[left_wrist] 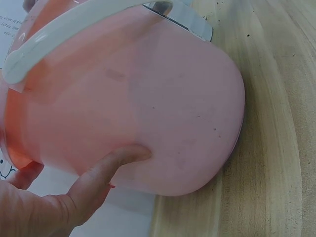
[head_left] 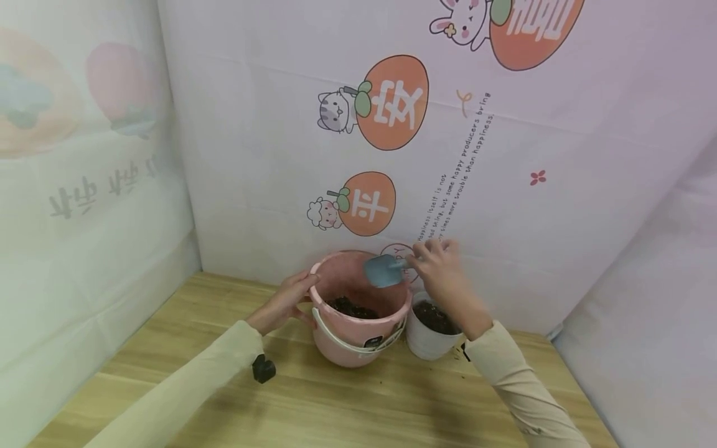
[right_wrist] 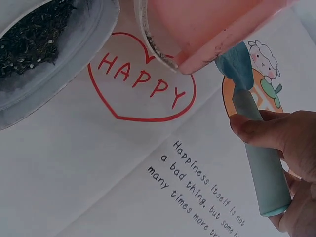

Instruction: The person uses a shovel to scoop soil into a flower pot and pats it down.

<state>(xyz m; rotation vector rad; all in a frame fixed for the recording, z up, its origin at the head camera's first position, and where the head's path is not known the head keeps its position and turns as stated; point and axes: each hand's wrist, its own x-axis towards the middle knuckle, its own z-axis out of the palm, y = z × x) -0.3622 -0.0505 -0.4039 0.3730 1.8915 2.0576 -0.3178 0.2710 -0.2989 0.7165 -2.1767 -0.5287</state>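
A pink bucket with a white bail handle stands on the table, dark soil in its bottom. My left hand holds the bucket at its left side near the rim; in the left wrist view the thumb presses its outer wall. My right hand grips a small blue-green hand trowel by its handle, which the right wrist view shows between thumb and fingers. The trowel's blade is over the bucket's right rear rim. Right of the bucket, below this hand, is a white pot of dark soil.
The wooden tabletop has soil crumbs near the pot. A white printed cloth hangs right behind the bucket and pot, with further cloth walls at left and right.
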